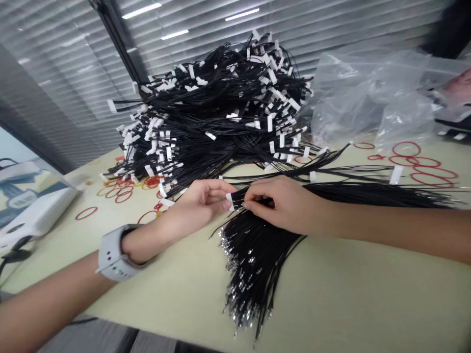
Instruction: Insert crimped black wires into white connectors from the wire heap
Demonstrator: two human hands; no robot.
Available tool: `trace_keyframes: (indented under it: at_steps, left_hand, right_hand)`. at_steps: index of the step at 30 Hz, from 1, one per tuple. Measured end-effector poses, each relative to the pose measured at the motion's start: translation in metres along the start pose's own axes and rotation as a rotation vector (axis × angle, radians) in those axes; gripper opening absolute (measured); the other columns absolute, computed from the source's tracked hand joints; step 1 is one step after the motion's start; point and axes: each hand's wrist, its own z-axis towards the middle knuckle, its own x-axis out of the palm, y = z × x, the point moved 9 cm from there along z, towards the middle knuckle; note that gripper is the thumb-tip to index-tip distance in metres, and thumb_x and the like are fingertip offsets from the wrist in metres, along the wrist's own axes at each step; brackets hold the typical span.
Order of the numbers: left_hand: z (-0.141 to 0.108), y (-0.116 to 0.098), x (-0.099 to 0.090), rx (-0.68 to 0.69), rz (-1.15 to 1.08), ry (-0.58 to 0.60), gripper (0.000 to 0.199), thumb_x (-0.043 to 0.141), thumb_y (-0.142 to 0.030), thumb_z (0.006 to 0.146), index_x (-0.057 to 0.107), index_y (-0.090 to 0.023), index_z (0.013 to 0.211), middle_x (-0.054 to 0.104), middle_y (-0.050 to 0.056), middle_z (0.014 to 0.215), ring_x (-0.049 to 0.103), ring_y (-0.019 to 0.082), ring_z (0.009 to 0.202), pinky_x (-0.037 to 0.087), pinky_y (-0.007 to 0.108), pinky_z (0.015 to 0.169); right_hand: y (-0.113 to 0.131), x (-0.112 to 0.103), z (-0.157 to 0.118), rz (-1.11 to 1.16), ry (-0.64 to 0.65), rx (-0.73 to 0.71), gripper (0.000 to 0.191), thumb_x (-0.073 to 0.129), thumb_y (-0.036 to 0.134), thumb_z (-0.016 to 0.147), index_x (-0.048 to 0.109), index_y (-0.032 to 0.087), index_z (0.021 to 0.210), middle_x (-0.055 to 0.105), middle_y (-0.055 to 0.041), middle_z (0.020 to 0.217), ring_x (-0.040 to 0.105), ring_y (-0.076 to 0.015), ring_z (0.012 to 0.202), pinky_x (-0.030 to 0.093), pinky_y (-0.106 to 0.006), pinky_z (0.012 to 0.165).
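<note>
Between thumb and fingers, my left hand (200, 203) pinches a small white connector (230, 201) with black wires running from it to the right. Close beside it, my right hand (281, 203) has thumb and index finger pressed together at those wires; what lies in the pinch is too small to make out. Under my right hand a fanned bundle of black wires (265, 250) lies on the table, its silvery metal ends (239, 289) pointing towards me. More black wires (371, 193) stretch off to the right behind my right forearm.
A tall heap of black cables with white connectors (221, 108) stands at the back. Clear plastic bags (364, 93) lie at the back right. Red rubber bands (434, 169) are scattered on the yellowish table (349, 294). A white device (40, 211) sits at the left.
</note>
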Motion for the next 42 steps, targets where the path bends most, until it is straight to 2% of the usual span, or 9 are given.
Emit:
trace_keyframes:
  at_steps: [6,20,25,28,34,42]
  left_hand:
    - [0.002,0.001,-0.001,-0.003,-0.024,-0.003,0.021,0.058,-0.006,0.070,0.056,-0.011,0.091,0.057,-0.001,0.071,0.048,0.004,0.057,0.035,0.015,0.049]
    - [0.000,-0.004,0.004,0.097,0.072,0.043,0.019,0.058,-0.009,0.069,0.057,-0.011,0.089,0.058,-0.001,0.066,0.051,0.007,0.058,0.038,0.017,0.053]
    - [-0.001,-0.003,0.002,0.093,0.056,0.018,0.020,0.058,-0.009,0.070,0.057,-0.010,0.090,0.061,0.003,0.075,0.055,0.009,0.067,0.042,0.019,0.062]
    - [0.000,-0.002,0.002,0.090,0.050,0.023,0.020,0.058,-0.010,0.071,0.057,-0.010,0.090,0.061,0.002,0.074,0.054,0.008,0.065,0.041,0.018,0.060]
    - [0.004,0.001,0.003,0.051,0.002,0.033,0.020,0.058,-0.006,0.071,0.057,-0.011,0.090,0.060,0.000,0.070,0.051,0.005,0.059,0.039,0.015,0.054]
    - [0.005,0.006,0.004,-0.011,-0.100,0.051,0.020,0.056,-0.005,0.073,0.056,-0.009,0.093,0.062,0.004,0.079,0.057,0.007,0.069,0.042,0.017,0.063]
  right_hand:
    - [0.003,0.001,0.001,0.002,0.013,-0.039,0.013,0.046,0.015,0.076,0.056,0.014,0.068,0.055,0.0034,0.063,0.043,-0.0046,0.056,0.031,-0.019,0.056]
    - [-0.002,0.000,0.000,0.062,-0.012,0.024,0.014,0.046,0.019,0.077,0.057,0.015,0.069,0.057,0.0035,0.064,0.045,-0.0041,0.057,0.032,-0.019,0.056]
    - [0.002,-0.001,0.000,0.022,-0.015,-0.005,0.014,0.046,0.018,0.078,0.056,0.014,0.068,0.056,0.0031,0.064,0.043,-0.0039,0.057,0.031,-0.019,0.056]
    - [0.001,0.000,0.001,0.024,-0.013,0.016,0.014,0.046,0.018,0.078,0.055,0.014,0.068,0.056,0.0031,0.065,0.043,-0.0041,0.056,0.031,-0.019,0.056]
    - [-0.007,0.002,0.002,0.123,0.006,0.091,0.013,0.046,0.019,0.076,0.055,0.015,0.067,0.055,0.0043,0.060,0.042,-0.0034,0.051,0.032,-0.018,0.052]
    - [-0.013,0.004,0.000,0.236,0.013,0.103,0.014,0.047,0.022,0.077,0.056,0.015,0.069,0.054,0.0044,0.061,0.043,-0.0034,0.053,0.033,-0.017,0.051]
